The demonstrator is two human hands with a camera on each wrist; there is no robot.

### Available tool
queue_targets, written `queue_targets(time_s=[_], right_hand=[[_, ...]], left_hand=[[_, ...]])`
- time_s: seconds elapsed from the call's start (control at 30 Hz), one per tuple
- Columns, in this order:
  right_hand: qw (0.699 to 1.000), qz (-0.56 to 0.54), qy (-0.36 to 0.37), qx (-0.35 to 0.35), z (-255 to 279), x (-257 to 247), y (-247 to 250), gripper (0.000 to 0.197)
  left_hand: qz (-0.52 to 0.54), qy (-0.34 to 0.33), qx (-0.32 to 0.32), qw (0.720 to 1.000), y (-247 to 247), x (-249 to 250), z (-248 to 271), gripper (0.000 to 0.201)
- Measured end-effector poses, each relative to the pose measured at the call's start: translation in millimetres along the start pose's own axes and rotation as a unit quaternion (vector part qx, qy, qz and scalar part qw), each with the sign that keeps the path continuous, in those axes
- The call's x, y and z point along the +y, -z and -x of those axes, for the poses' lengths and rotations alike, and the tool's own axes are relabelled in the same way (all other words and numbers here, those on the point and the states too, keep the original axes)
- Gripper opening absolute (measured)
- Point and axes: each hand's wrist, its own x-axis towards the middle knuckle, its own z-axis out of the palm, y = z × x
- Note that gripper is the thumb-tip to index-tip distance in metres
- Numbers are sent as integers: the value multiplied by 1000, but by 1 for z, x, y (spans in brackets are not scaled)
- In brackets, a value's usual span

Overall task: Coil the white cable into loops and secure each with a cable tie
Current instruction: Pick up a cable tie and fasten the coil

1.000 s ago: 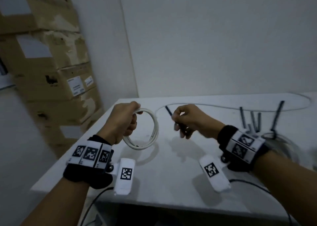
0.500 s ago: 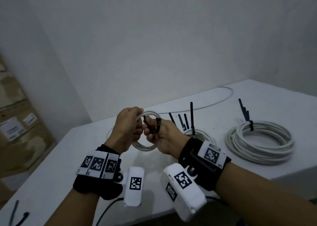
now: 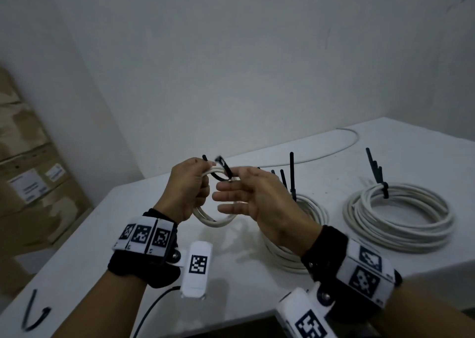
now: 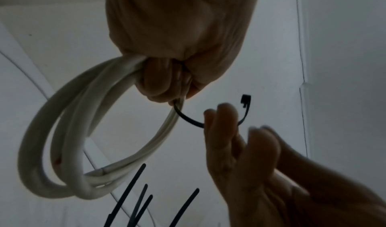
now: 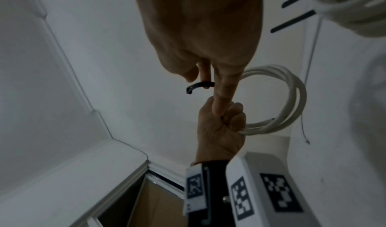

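My left hand [image 3: 189, 188] is fisted round the top of a small coil of white cable [image 3: 216, 223], held upright above the white table [image 3: 244, 294]. A black cable tie [image 3: 226, 170] comes out of that fist and curves under the coil's strands to my right hand [image 3: 244, 191]. The right thumb and forefinger pinch the tie near its head, while the other fingers are stretched out toward the left hand. In the left wrist view the tie [image 4: 188, 117] arcs from the fist, its square head free above the right fingertips [image 4: 221, 113]. The right wrist view shows the tie [image 5: 198, 86] and coil [image 5: 292, 95].
Two larger white coils lie on the table, one at the right [image 3: 398, 217] bound by a black tie, one [image 3: 311, 209] behind my right wrist. Several loose black ties [image 3: 282, 177] and a long white cable [image 3: 334, 152] lie behind. A bent tie [image 3: 33, 317] lies front left; cardboard boxes [image 3: 30, 178] stand left.
The right hand brought the tie to the coil and then drew back a little to the right, its fingers spreading. The tie now curves between both hands. The left hand keeps its hold.
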Motion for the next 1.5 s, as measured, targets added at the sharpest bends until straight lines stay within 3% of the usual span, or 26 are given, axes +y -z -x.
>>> queue_targets(time_s=[0.07,0.2,0.43,0.87,1.03,1.37,1.5], right_hand=[[997,67,47,3,2,1,-3,19],[979,172,97,47,-2,2,-3,21],[982,175,52,42,-10,-3,-1,20],[980,191,15,47,-13,-4,2,14],[980,192,-13,44,-16,-13,6,29],[971,210,-119,5,-22,-18,16,25],[961,257,-100,-2,-23,-18,20,23]], left_hand=[[-18,-36,-1,999,-4,-3,2,34],[-103,-131,-1,986,-9,-10,8,16],[-182,-225,25,957,-5,-20,11,15],[-215,-262,36,940,-8,-20,14,17],[-228,-273,33,934,-13,-21,14,18],[-263,-281,42,922,-15,-26,13,16],[-264,-277,38,923,-14,-30,13,16]])
